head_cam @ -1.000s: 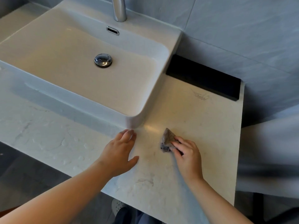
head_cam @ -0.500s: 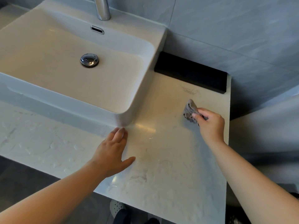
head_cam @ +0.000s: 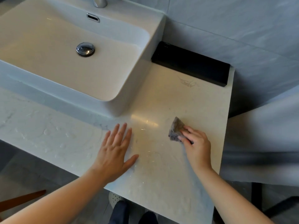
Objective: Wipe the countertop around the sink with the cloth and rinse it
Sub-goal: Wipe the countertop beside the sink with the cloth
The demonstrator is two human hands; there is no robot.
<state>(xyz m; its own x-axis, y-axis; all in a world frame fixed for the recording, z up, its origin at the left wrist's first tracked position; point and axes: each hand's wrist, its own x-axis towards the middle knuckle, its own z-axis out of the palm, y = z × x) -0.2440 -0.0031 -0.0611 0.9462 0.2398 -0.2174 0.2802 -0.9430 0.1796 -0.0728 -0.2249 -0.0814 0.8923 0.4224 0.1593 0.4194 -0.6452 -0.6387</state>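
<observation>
**While cloth (head_cam: 175, 129) lies on table (head_cam: 186, 97), right of sink (head_cam: 113, 107)**

As I see it, my right hand (head_cam: 196, 146) grips the grey cloth, fingers curled over its near edge. My left hand (head_cam: 115, 152) lies flat on the table near the sink corner, fingers straight, holding nothing.

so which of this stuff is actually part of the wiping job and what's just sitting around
Part of the job: cloth, held by the right hand; countertop; sink; tap, for rinsing; left hand, flat on the countertop.
Just lying about: black block by the wall; brown stick below the counter edge.
</observation>
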